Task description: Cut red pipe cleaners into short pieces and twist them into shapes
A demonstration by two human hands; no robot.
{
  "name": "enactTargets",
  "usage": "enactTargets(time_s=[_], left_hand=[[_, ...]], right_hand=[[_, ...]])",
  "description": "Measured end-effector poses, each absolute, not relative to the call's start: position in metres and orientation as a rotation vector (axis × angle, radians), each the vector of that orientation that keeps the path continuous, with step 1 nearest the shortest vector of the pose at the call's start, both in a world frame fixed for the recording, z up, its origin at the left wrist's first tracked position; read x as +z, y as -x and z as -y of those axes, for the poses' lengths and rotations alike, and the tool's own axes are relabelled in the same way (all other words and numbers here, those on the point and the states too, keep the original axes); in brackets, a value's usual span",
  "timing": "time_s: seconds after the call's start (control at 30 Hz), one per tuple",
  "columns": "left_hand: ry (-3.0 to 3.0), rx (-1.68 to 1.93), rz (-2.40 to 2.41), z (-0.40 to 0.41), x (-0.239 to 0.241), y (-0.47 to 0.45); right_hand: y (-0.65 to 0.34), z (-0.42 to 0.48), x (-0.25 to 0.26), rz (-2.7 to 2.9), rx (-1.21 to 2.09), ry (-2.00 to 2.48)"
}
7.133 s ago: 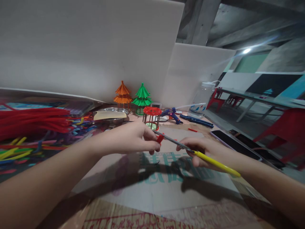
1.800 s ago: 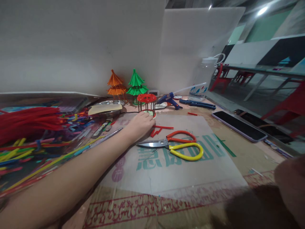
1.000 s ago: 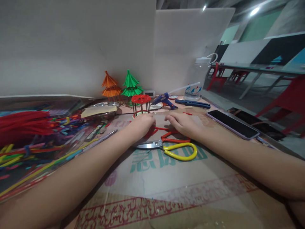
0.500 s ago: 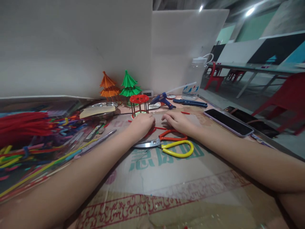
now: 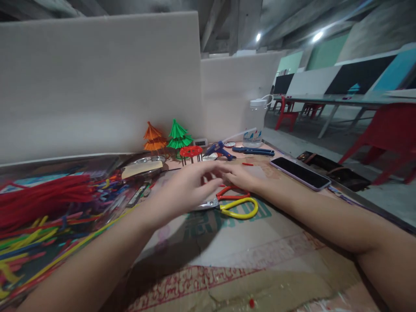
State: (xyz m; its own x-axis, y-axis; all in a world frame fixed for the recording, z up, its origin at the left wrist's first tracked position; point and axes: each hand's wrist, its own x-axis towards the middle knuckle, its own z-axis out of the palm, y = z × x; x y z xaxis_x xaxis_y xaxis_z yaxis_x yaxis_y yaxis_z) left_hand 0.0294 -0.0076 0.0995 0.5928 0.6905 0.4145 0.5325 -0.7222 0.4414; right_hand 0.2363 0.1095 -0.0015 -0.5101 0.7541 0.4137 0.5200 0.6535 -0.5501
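My left hand point(image 5: 186, 187) hovers just above the clear mat point(image 5: 250, 240), its fingers stretched toward the right and a little smeared. My right hand point(image 5: 242, 177) rests low on the mat, and its fingertips meet those of the left hand, which partly hide them. Directly in front of both hands lie scissors point(image 5: 237, 208) with one red and one yellow handle loop, blades pointing left under my left hand. Behind the hands stands a small red-topped post frame point(image 5: 191, 153). A short red stick piece point(image 5: 247, 164) lies farther back on the mat.
Orange point(image 5: 154, 138) and green point(image 5: 178, 135) folded paper trees stand by the white partition. A blue glue gun point(image 5: 219, 149), a blue cutter point(image 5: 253, 151) and a plastic bottle point(image 5: 256, 125) sit behind. A phone point(image 5: 300, 172) lies right. Red pipe cleaners point(image 5: 42, 199), coloured sticks and a metal dish point(image 5: 143, 167) fill the left.
My left hand has lifted off the mat and come nearer, with its fingers spread. The right hand has slid toward it until the fingertips meet. The camera tilted up.
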Motion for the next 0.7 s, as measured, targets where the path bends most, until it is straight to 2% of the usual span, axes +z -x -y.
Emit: enactTargets(time_s=[0.17, 0.33, 0.57, 0.7], left_hand=[[-2.519, 0.834, -1.483, -0.042, 0.041, 0.009], [-2.607, 0.96, -1.346, -0.055, -0.01, 0.019], [-2.488, 0.957, -1.409, -0.059, -0.015, 0.017], [-2.424, 0.913, -1.409, -0.061, -0.014, 0.015]], right_hand=[[-0.233, -0.116, -0.004, 2.238, 0.417, 1.095], [-0.235, -0.114, -0.004, 2.256, 0.356, 1.134], [-0.239, -0.1, 0.002, 2.288, 0.187, 1.058], [-0.247, -0.078, 0.011, 2.371, -0.057, 0.89]])
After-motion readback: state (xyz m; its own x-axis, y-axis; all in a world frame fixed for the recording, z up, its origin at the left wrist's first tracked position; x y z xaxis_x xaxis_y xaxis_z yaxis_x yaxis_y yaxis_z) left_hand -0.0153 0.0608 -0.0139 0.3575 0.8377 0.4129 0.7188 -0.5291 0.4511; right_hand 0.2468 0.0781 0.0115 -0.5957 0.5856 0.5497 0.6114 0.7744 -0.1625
